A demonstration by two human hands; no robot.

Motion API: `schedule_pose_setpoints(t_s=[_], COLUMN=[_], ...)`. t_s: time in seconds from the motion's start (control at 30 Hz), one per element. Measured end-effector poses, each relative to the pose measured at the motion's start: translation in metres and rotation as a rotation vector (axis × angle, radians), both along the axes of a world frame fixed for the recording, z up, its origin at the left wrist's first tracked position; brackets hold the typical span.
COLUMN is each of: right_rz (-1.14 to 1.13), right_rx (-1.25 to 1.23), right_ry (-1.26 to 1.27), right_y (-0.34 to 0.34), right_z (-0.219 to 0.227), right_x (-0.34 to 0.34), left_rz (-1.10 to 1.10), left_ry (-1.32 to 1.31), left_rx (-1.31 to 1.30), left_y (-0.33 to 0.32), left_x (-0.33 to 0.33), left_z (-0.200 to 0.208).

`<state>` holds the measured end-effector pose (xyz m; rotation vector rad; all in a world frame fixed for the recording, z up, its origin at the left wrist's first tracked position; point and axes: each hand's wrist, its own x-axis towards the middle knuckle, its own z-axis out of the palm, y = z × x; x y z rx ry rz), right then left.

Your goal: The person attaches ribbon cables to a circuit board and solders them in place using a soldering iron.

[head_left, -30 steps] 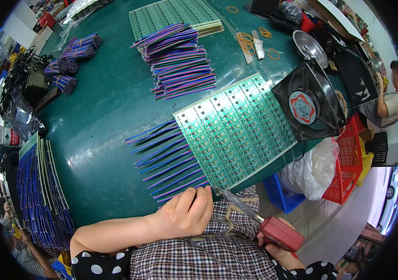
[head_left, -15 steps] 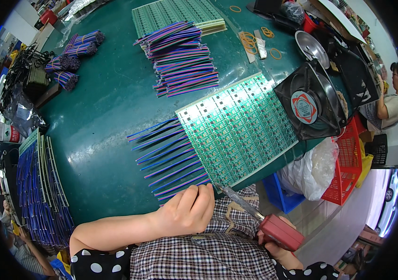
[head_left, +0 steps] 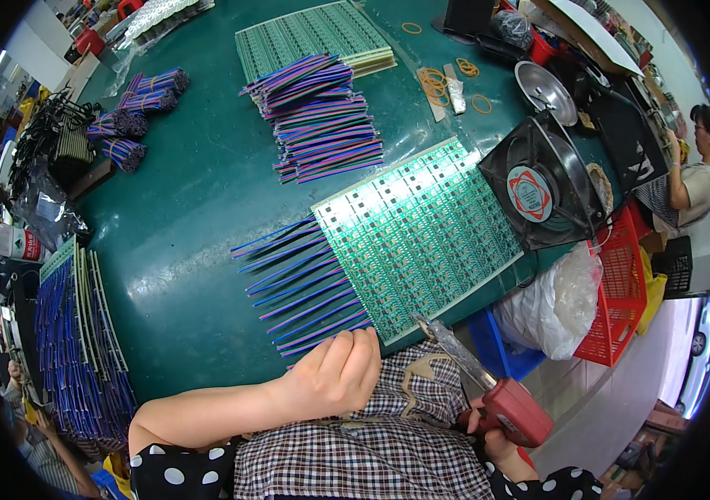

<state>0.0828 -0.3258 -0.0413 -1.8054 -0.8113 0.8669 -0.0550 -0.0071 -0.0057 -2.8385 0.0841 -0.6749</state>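
Note:
A green circuit board panel lies tilted on the table, covered with rows of small parts. Several blue, pink and black ribbon wires stick out from its left edge. My left hand is pinched at the panel's near left corner, closed on a ribbon wire whose tail shows beyond the fingers; the pinched end is hidden. My right hand grips a red soldering gun from below. The gun's dark tip points at the panel's near edge, to the right of my left hand.
Piled ribbon wires lie beyond the panel, before stacked circuit boards. A black fan stands at the panel's right. Wired boards hang at the left edge, and tied wire bundles lie behind. Another person is at far right.
The soldering gun has moved right, its tip drawing away from my left fingers. My left hand keeps its pinch at the corner. The whole view has shifted slightly.

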Motion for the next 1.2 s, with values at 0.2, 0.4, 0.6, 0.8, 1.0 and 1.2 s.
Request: schedule_pose_setpoints(t_s=[0.2, 0.4, 0.6, 0.8, 1.0, 1.2], right_rz=[-0.289, -0.32, -0.363, -0.37, -0.347, -0.355], right_rx=[0.283, 0.323, 0.28, 0.329, 0.297, 0.295], right_ry=[0.301, 0.3, 0.357, 0.336, 0.346, 0.415], right_y=[0.016, 0.042, 0.045, 0.044, 0.042, 0.037], right_z=[0.009, 0.021, 0.039, 0.032, 0.034, 0.031], right_x=[-0.011, -0.008, -0.008, -0.007, -0.008, -0.007], left_rz=[0.029, 0.098, 0.149, 0.184, 0.167, 0.111], left_ry=[0.08, 0.143, 0.168, 0.124, 0.101, 0.181], left_rx=[-0.052, -0.117, -0.186, -0.192, -0.31, -0.292], left_y=[-0.007, -0.01, -0.003, -0.004, 0.005, 0.004], left_x=[-0.004, -0.009, -0.029, -0.037, -0.013, -0.009], left_z=[0.011, 0.022, 0.027, 0.024, 0.034, 0.021])
